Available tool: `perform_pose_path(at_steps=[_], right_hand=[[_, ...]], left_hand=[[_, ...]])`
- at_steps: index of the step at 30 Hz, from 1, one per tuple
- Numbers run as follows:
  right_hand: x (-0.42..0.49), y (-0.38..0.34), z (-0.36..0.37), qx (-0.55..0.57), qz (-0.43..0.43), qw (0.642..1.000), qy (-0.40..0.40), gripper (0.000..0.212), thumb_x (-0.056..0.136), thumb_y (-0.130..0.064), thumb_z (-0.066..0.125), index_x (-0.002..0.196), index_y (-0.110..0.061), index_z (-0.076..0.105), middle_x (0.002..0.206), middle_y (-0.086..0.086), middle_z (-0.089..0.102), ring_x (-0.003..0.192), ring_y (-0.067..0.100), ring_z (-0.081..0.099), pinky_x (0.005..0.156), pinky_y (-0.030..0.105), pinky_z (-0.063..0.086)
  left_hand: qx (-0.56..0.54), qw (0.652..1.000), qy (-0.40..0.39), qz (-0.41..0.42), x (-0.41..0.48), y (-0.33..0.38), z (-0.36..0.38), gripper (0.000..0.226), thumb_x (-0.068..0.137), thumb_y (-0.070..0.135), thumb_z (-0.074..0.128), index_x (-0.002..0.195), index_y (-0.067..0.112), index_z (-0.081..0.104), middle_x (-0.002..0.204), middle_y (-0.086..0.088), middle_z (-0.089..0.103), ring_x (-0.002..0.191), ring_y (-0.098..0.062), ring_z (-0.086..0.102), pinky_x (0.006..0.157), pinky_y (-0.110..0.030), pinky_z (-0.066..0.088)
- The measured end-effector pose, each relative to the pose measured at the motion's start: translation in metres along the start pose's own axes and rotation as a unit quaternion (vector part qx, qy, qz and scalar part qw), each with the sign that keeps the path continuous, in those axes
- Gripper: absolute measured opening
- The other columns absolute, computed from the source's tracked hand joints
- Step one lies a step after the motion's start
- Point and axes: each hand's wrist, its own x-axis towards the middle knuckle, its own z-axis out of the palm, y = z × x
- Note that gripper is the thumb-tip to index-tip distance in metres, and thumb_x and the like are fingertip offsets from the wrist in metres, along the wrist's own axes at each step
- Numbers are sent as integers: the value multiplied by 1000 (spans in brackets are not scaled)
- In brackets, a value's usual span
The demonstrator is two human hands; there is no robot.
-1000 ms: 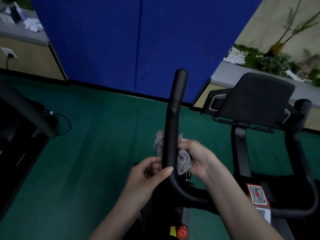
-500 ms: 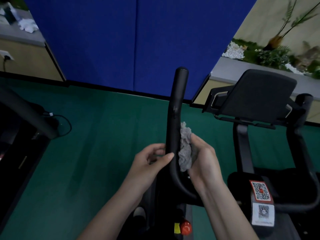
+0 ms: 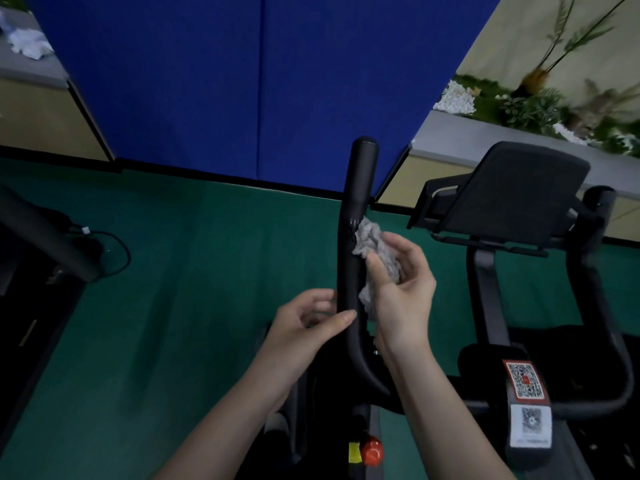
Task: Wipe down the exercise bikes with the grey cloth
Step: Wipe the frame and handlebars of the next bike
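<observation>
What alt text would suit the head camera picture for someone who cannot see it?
A person's right hand holds a crumpled grey cloth against an upright black exercise-bike handlebar, while the left hand grips the bar lower down. Green floor and a blue partition lie behind.

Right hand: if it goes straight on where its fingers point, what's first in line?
The black handlebar: the right hand points up-left, and the grey cloth it holds looks pressed on the bar's right side.

Grey cloth (image 3: 372, 244), centre. Black handlebar (image 3: 356, 209). Dark green floor (image 3: 173, 271). Blue partition (image 3: 242, 81) at 12 o'clock. Red knob (image 3: 372, 452) and yellow label (image 3: 354, 452) at 6. Red-bordered QR sticker (image 3: 524, 379) and white QR label (image 3: 530, 424) at 4.
</observation>
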Motion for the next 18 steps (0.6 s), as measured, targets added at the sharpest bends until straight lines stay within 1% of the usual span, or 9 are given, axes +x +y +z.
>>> perform_pose_path(at_steps=[3,6,8,10,12,15,16,18], right_hand=[[9,-4,7,-53,-55,997,9,22,83,-4,69,100,-15,64,98,-3,68,95,11,65,92,36,51],[17,-8,12,-123,-125,985,2,17,83,-9,71,98,-15,68,97,-2,70,94,13,65,89,33,51],[16,-8,11,-148,-173,974,-5,16,82,-7,71,97,-13,70,98,0,69,97,16,65,89,30,50],[13,-6,6,-176,-225,958,-22,17,81,-2,71,95,-11,70,99,0,68,98,18,64,90,30,50],[13,-6,2,-215,-282,933,-53,18,79,2,71,95,-7,71,99,2,67,99,21,63,90,27,48],[26,-14,3,-269,-371,883,-106,16,80,4,69,96,-2,70,98,6,67,96,25,60,91,16,41],[32,-17,6,-282,-397,865,-125,15,82,3,68,96,0,70,99,7,67,96,26,59,92,15,39],[41,-23,10,-299,-434,834,-161,14,85,1,65,99,2,69,101,10,68,98,28,58,94,18,39]], left_hand=[[8,1000,-7,-8,2,-1,-3,24,76,9,75,92,24,65,75,16,71,74,4,64,65,-6,46],[22,1000,-5,-15,5,-1,-4,26,74,14,77,94,26,65,77,15,70,76,4,64,68,-7,46],[21,1000,-9,-15,7,-2,-5,26,74,13,77,94,26,65,77,13,69,74,5,63,68,-7,46],[15,1000,-13,-16,8,-2,-5,28,74,11,77,96,23,63,80,11,66,73,4,61,69,-8,46],[11,1000,-19,-13,8,-3,-6,29,74,11,77,99,20,63,82,8,65,74,2,61,70,-9,46],[7,1000,-27,-9,9,-4,-6,31,75,10,76,103,14,64,86,3,66,80,-5,61,75,-14,48],[5,1000,-26,-9,9,-4,-6,31,74,11,77,102,15,64,86,3,66,80,-6,61,76,-14,48],[0,1000,-20,-7,9,-4,-6,30,74,10,77,100,17,63,84,5,65,78,-4,61,75,-12,48]])
